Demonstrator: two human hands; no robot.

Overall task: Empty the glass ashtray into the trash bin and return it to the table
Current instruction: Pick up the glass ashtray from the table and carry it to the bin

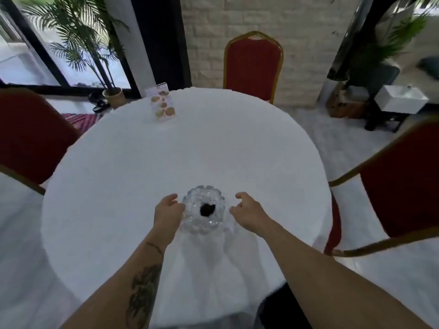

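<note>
- While the glass ashtray (203,209) sat on the white-clothed round worktop (142,174), low and centre in the frame near the near edge, the left hand (167,213) lay against its left rim and the right hand (247,211) hung just to its right, apart from it.
- Both sets of fingers were loosely curled and part-open, and neither had closed on anything.
- With a dark clump of ash (207,209) in the bowl, a tilted lift would likely have spilled it onto the white cloth.
- Faceted, bumpy glass probably offered a slippery hold; a one-sided pinch by the left hand alone could have let it slip and drop.
- Since the cloth draped loosely over the near edge, dragging the ashtray might have bunched it.
- No trash bin showed anywhere in the frame, so the carry could have been long, giving ash time to shake out.
</note>
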